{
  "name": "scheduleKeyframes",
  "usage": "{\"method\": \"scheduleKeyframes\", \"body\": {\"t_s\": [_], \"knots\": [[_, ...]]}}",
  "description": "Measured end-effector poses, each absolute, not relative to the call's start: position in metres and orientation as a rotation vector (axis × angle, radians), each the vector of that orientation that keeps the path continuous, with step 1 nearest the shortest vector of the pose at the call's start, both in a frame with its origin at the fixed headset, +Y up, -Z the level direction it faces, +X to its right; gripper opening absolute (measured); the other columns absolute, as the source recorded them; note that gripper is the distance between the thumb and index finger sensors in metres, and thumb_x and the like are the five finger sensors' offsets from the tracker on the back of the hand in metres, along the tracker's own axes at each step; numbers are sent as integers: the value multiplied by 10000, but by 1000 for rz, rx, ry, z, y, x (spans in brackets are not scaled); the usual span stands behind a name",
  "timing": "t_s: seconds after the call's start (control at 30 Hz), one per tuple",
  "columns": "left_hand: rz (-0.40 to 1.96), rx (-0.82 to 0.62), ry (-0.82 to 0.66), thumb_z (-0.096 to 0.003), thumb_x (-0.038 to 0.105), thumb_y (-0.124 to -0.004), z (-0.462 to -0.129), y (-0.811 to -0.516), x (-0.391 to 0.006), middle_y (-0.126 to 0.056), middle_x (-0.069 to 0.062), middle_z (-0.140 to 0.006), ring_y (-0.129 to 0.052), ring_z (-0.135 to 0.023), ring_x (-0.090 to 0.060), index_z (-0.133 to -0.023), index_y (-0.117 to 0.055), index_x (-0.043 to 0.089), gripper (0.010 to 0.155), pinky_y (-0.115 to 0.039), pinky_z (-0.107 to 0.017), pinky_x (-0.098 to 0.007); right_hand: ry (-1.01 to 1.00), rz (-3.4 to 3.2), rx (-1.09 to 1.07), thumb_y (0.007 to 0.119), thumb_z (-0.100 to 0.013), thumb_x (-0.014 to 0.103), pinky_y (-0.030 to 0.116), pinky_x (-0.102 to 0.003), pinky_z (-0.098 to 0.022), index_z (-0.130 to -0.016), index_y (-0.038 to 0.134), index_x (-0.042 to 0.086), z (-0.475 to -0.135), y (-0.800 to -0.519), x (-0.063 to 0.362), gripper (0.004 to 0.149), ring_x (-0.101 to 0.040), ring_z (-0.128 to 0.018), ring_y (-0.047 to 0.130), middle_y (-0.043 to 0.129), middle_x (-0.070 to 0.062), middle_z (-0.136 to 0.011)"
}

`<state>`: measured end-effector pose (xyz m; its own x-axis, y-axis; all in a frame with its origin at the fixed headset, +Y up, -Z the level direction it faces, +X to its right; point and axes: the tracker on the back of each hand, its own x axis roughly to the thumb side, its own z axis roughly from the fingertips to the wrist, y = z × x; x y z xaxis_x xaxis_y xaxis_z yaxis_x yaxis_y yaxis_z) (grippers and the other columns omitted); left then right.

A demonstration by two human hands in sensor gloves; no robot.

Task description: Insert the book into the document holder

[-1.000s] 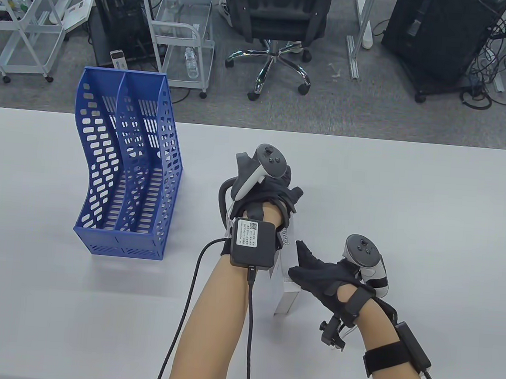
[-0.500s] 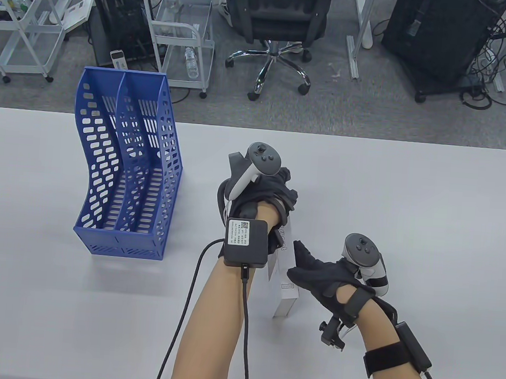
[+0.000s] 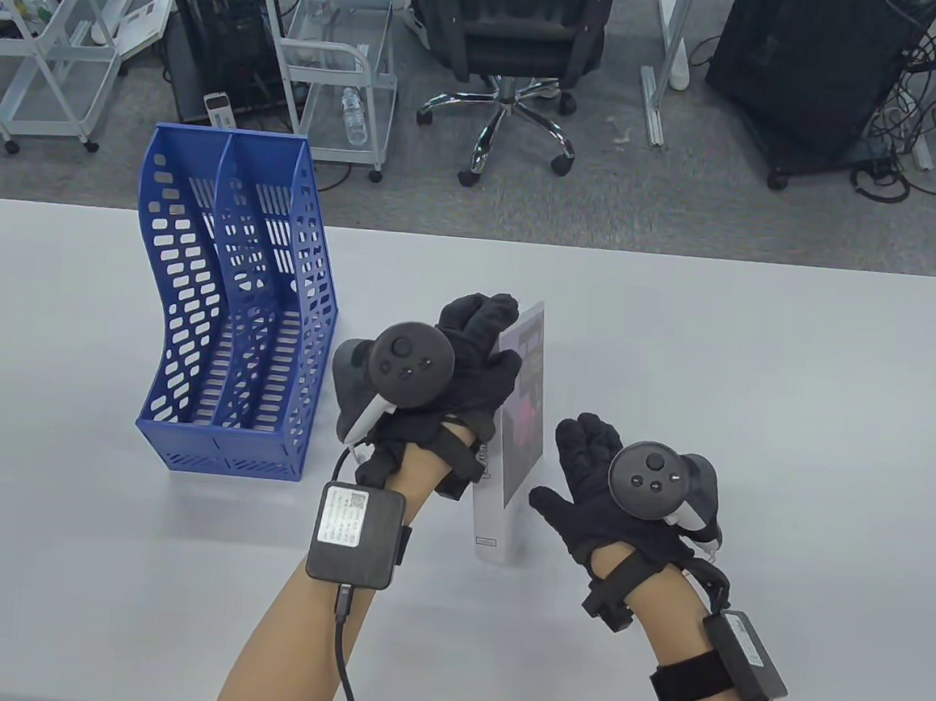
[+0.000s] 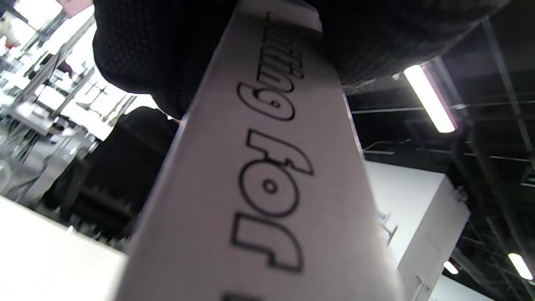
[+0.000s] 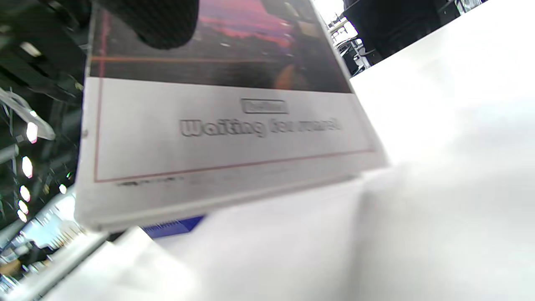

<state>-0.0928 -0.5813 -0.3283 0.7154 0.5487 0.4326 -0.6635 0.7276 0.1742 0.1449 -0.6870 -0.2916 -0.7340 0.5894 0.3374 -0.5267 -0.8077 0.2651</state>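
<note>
Right hand (image 3: 619,492), nearest, spread open just right of the book (image 3: 521,419), apparently not touching. Left hand (image 3: 449,381) grips the book upright, long axis running near to far, lifted off the table (image 3: 757,373). Holder (image 3: 228,307) stands left and slightly farther, slots open upward; bare table between.

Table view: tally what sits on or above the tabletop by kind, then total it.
Books: 1, the book, held on edge by the left hand
Document holders: 1, the blue document holder
Gloved hands: 2, counting the right hand, beside the book
Total: 4
</note>
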Motion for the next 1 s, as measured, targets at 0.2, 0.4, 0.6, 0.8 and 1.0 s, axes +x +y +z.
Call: {"method": "scheduleKeyframes", "body": {"t_s": [0.2, 0.4, 0.6, 0.8, 1.0], "knots": [[628, 480, -422, -431, 455, -852, -284, -574, -127, -630, 97, -1013, -1007, -667, -323, -979, -618, 366, 603, -873, -509, -428, 192, 2603, 567, 735, -465, 485, 339, -764, -591, -969, 243, 32, -291, -695, 139, 838, -607, -905, 173, 140, -291, -1016], [608, 633, -415, -431, 449, -853, -239, -559, -174, -627, 99, -1013, -1010, -676, -324, -975, -619, 367, 597, -878, -514, -429, 188, 2732, 607, 741, -460, 488, 333, -762, -595, -970, 242, 38, -290, -702, 131, 844, -597, -904, 152, 129, -279, -1015], [502, 756, -319, -433, 446, -851, -210, -534, -227, -626, 104, -1015, -1004, -687, -323, -975, -618, 372, 594, -870, -522, -432, 225, 2767, 638, 741, -458, 492, 331, -760, -597, -971, 239, 45, -289, -709, 123, 845, -587, -904, 137, 119, -270, -1015], [395, 837, -249, -434, 447, -847, -194, -509, -259, -628, 108, -1017, -1003, -690, -319, -974, -623, 377, 589, -870, -526, -430, 240, 2768, 628, 740, -457, 493, 329, -759, -597, -971, 238, 48, -290, -711, 124, 845, -582, -904, 129, 112, -265, -1014], [318, 878, -175, -434, 448, -846, -205, -502, -281, -626, 114, -1017, -999, -697, -316, -974, -621, 382, 588, -866, -535, -426, 240, 2755, 606, 740, -457, 494, 329, -759, -598, -972, 237, 49, -291, -711, 129, 846, -578, -906, 126, 108, -263, -1014]]}}
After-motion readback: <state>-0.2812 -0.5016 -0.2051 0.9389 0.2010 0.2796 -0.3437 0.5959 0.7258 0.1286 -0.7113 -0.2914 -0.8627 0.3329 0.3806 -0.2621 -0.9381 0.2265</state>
